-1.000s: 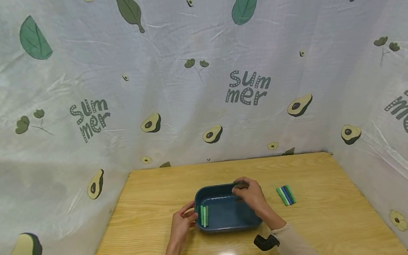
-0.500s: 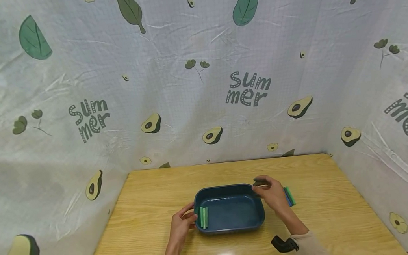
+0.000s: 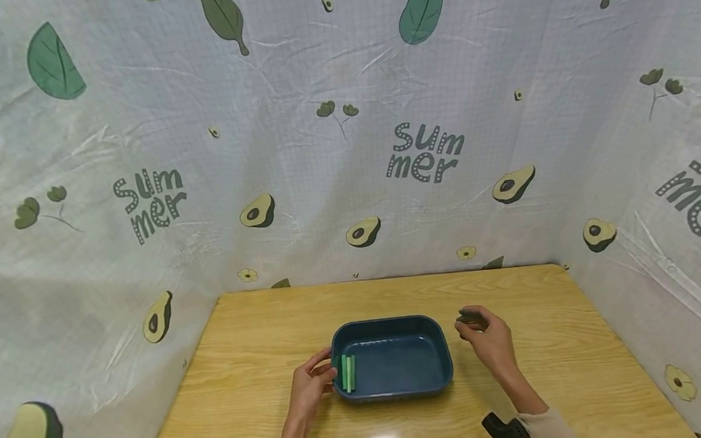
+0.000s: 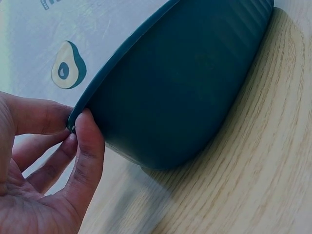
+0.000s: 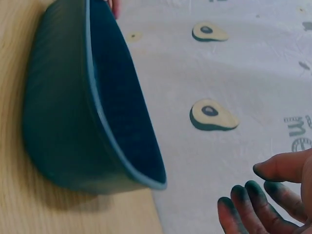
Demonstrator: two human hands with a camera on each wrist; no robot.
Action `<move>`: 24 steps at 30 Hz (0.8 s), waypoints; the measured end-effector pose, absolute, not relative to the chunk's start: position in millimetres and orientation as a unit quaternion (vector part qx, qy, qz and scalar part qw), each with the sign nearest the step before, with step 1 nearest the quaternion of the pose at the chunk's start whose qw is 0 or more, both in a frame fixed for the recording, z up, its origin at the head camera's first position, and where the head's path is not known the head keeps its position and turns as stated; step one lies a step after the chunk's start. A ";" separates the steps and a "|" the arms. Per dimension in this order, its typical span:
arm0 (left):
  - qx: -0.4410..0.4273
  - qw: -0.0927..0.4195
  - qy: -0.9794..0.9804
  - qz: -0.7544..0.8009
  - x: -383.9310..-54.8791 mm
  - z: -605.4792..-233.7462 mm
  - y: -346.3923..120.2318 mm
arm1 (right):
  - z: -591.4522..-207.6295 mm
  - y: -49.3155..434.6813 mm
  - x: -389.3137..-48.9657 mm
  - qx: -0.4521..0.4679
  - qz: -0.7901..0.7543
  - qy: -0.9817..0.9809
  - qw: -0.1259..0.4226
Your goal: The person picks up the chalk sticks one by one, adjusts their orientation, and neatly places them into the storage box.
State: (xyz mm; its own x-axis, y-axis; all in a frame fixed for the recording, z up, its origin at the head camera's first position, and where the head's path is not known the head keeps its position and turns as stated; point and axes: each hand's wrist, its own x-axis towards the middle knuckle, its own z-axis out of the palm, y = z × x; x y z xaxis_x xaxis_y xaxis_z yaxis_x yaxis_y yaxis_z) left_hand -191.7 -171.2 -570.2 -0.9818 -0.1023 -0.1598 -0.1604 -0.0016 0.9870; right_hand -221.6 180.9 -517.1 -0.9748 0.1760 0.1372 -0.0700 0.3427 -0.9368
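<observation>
A dark blue rectangular tray (image 3: 398, 372) stands on the table. My left hand (image 3: 306, 388) pinches its left rim; in the left wrist view the thumb and fingers (image 4: 89, 141) meet on that rim. Several slim green sticks (image 3: 348, 374), chalk-like in look, lie side by side along the tray's left end. To the right of the tray, my right hand (image 3: 490, 338) hovers with loosely bent fingers and nothing between them. Its fingertips (image 5: 254, 190) are stained dark green. The sticks seen earlier on the right are hidden behind this hand.
The wooden table (image 3: 260, 320) carries the tray and reaches back to a pale curtain (image 3: 298, 161) printed with avocados and leaves. Curtain also hangs at both sides. A black wrist mount (image 3: 505, 429) sits on the right forearm.
My right hand has moved right, from over the tray's right part to beyond its right edge, now covering the loose sticks there. My left hand keeps its hold on the rim.
</observation>
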 end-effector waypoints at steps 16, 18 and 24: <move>-0.096 0.018 0.708 0.700 -192.6 -573.6 -170.9 | -541.8 211.9 -214.0 -0.110 0.542 -0.801 0.229; -0.096 0.020 0.707 0.701 -192.5 -573.4 -170.6 | -544.6 215.2 -213.9 -0.116 0.546 -0.795 0.238; -0.096 0.027 0.704 0.703 -190.0 -566.2 -169.8 | -556.8 222.2 -217.7 -0.140 0.544 -0.789 0.248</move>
State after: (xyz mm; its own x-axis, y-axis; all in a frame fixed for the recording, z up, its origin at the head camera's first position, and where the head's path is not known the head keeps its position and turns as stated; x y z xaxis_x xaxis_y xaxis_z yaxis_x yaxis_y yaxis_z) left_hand -190.0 -169.8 -566.2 -0.9800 -0.0966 -0.1738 -0.1739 -0.0068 0.9847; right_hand -217.7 222.2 -556.8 -0.8381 0.4902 0.2395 -0.0497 0.3684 -0.9283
